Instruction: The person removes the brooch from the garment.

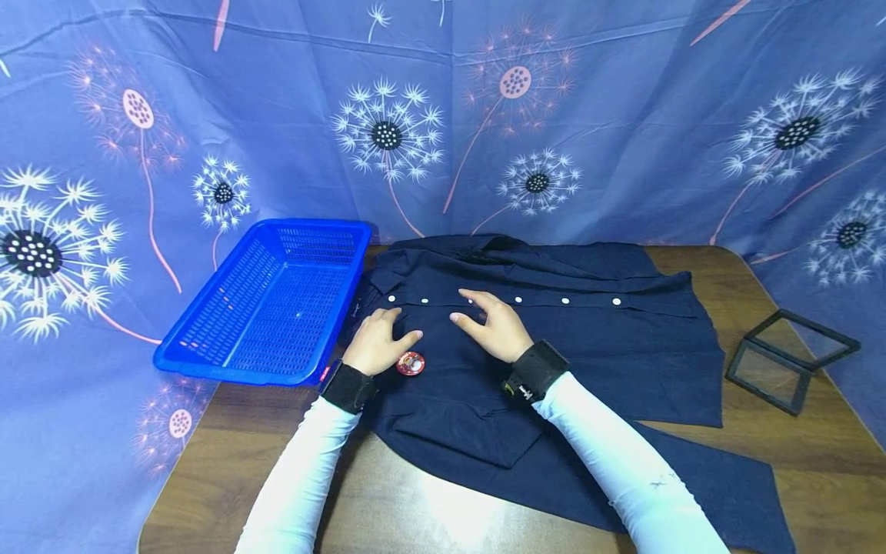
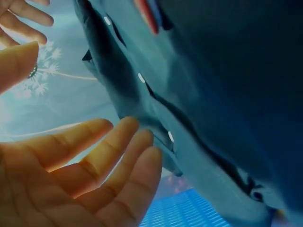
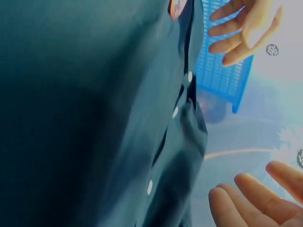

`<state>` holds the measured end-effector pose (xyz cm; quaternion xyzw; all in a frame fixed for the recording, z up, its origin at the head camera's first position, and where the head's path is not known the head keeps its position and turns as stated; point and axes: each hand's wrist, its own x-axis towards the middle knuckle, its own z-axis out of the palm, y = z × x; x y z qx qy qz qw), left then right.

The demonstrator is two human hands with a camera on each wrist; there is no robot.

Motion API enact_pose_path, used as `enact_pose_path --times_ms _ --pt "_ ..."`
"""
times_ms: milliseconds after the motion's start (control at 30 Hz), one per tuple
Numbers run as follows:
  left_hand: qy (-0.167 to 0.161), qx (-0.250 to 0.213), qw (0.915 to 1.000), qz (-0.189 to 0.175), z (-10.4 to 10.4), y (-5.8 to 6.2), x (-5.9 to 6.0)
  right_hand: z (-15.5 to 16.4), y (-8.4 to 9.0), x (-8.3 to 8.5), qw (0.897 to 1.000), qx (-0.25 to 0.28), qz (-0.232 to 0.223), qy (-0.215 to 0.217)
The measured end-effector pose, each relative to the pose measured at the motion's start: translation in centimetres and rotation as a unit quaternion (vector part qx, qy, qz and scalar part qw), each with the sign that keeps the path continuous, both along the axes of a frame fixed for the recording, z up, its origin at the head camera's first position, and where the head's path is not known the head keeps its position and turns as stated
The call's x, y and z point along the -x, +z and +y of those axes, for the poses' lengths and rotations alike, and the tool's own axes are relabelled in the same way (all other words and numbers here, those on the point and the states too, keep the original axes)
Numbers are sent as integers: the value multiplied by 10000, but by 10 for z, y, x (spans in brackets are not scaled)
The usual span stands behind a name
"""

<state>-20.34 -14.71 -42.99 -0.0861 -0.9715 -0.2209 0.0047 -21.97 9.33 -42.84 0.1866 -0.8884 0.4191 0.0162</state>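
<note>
A dark navy shirt (image 1: 554,338) lies spread on the wooden table (image 1: 796,446), its row of white buttons (image 1: 517,299) running across the far side. A round red badge (image 1: 411,363) is on the shirt near my left wrist. My left hand (image 1: 379,338) hovers over or rests on the shirt beside the badge with relaxed fingers (image 2: 109,161), holding nothing. My right hand (image 1: 487,323) is next to it, fingers (image 3: 246,198) spread just short of the button row. The shirt's placket shows close up in the left wrist view (image 2: 156,94) and the right wrist view (image 3: 175,113).
An empty blue plastic basket (image 1: 273,296) sits at the table's left edge, touching the shirt's collar end. A black-framed clear box (image 1: 789,358) stands at the right. A blue dandelion-print cloth (image 1: 484,115) hangs behind and around the table.
</note>
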Motion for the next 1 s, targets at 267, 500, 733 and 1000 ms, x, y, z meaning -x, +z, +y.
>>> enact_pose_path --times_ms 267,500,733,1000 --pt "-34 36 10000 7 -2 -7 -2 -19 -7 0 9998 -1 -142 112" --pt "-144 -21 9998 -107 -3 -11 -3 -33 -13 0 9991 -46 -244 346" --pt "-358 -55 9993 -76 -2 -17 -2 -43 -20 2 9979 -195 -404 459" --pt "-679 -41 9976 110 -4 -25 1 -51 -31 5 9950 -380 -498 780"
